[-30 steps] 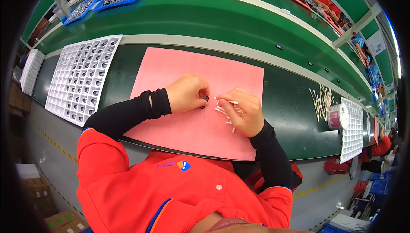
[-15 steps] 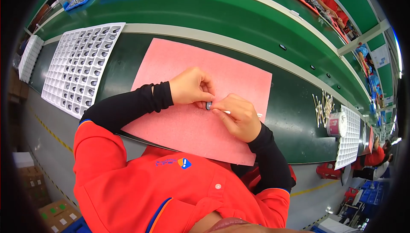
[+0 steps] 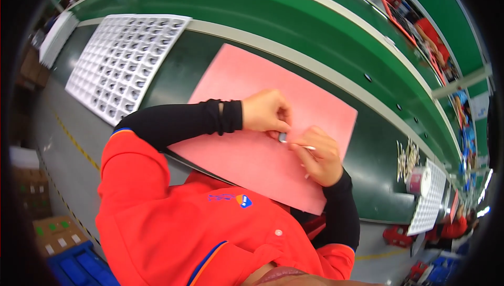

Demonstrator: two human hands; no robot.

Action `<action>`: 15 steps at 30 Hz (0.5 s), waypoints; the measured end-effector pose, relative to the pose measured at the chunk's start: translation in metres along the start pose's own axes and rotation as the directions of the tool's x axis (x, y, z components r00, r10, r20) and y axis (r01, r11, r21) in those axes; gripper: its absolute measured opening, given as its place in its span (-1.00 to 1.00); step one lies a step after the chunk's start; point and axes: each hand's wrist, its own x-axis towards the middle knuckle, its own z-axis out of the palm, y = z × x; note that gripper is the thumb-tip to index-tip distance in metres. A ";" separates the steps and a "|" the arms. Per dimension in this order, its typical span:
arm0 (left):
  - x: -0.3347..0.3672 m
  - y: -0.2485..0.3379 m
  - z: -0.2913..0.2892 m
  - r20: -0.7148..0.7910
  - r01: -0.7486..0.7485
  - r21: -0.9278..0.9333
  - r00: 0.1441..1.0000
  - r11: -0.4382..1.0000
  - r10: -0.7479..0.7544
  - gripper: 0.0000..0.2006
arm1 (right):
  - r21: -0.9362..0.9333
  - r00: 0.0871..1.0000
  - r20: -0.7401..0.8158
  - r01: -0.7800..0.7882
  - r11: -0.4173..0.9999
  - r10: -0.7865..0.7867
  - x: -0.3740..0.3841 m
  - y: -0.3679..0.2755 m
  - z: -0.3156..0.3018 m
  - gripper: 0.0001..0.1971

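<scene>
**Small grey part pinched over the pink mat, thin white stick laid to it**

Small grey part (image 3: 282,138) sits at the tips of the left hand (image 3: 266,114), just above the middle of the pink mat (image 3: 247,76) that covers the dark green bench (image 3: 173,71). The left hand is curled nearly closed, thumb and forefinger nipping the part; how much of the part lies inside the pinch cannot be told, since it is tiny and half hidden. The right hand (image 3: 321,156) is likewise closed into a loose fist around a thin white stick (image 3: 303,146), whose left end reaches the part, touching it or very nearly so.

To the left of the mat lies a white cell tray (image 3: 123,57) with many small pockets. At the far right stand a small roll with a pink band (image 3: 417,180), a heap of pale sticks (image 3: 407,156) beyond it, and another white tray (image 3: 428,202) nearer.

By the look of it, the step in hand is working the stick's tip against or into the part. The next move seems to call for a steady left pinch and a fine, straight push or wipe from the right hand, without letting the part twist or slip.
</scene>
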 end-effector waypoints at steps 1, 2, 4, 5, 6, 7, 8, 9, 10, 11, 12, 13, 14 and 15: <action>-0.003 -0.001 -0.006 0.016 -0.035 0.007 0.999 0.999 0.034 -0.93 | -0.006 0.997 -0.051 -0.052 0.999 0.052 0.000 -0.005 -0.002 -0.94; -0.007 0.003 -0.012 -0.021 -0.036 0.010 0.999 0.999 0.036 -0.92 | -0.013 0.989 -0.109 -0.107 0.994 0.105 -0.003 -0.008 -0.007 -0.94; -0.025 0.004 -0.048 -0.208 -0.239 0.176 0.939 0.955 0.274 -0.90 | -0.006 0.977 -0.184 -0.109 0.994 0.106 -0.006 -0.005 -0.009 -0.93; -0.043 0.016 -0.073 -0.332 -0.155 0.235 0.915 0.960 0.229 -0.90 | -0.013 0.952 -0.268 -0.154 0.988 0.145 -0.007 -0.003 -0.009 -0.92; -0.065 0.007 -0.099 -0.521 -0.150 0.148 0.828 0.978 0.206 -0.90 | -0.003 0.954 -0.265 -0.147 0.989 0.141 -0.005 -0.003 -0.007 -0.92; -0.093 0.009 -0.126 -0.663 -0.053 0.299 0.707 0.953 0.247 -0.92 | -0.028 0.957 -0.251 -0.155 0.988 0.143 -0.003 -0.005 -0.007 -0.92; -0.122 -0.001 -0.158 -0.775 -0.049 0.316 0.562 0.948 0.287 -0.90 | -0.057 0.958 -0.245 -0.168 0.984 0.149 -0.003 -0.008 -0.009 -0.91; -0.162 -0.021 -0.196 -0.844 0.195 0.459 0.401 0.867 0.357 -0.91 | -0.039 0.959 -0.245 -0.156 0.987 0.142 -0.001 -0.010 -0.009 -0.91; -0.203 -0.042 -0.225 -0.869 0.341 0.489 0.268 0.803 0.416 -0.91 | -0.036 0.962 -0.236 -0.152 0.988 0.139 -0.001 -0.011 -0.008 -0.91; -0.238 -0.059 -0.246 -0.917 0.544 0.381 0.123 0.748 0.379 -0.89 | -0.035 0.964 -0.227 -0.150 0.988 0.138 0.000 -0.010 -0.006 -0.91; -0.281 -0.086 -0.269 -0.918 0.690 0.326 0.067 0.647 0.391 -0.88 | -0.038 0.964 -0.242 -0.120 0.992 0.108 0.000 -0.009 -0.004 -0.91; -0.315 -0.111 -0.287 -0.912 0.809 0.251 0.013 0.532 0.410 -0.86 | -0.029 0.964 -0.245 -0.115 0.993 0.104 0.001 -0.008 -0.003 -0.91; -0.330 -0.124 -0.291 -0.937 0.798 0.167 -0.054 0.579 0.345 -0.85 | -0.035 0.965 -0.241 -0.119 0.992 0.107 0.001 -0.005 -0.002 -0.91; -0.333 -0.136 -0.293 -0.956 0.775 0.090 -0.109 0.626 0.273 -0.85 | -0.050 0.963 -0.242 -0.132 0.990 0.116 0.000 -0.004 -0.002 -0.91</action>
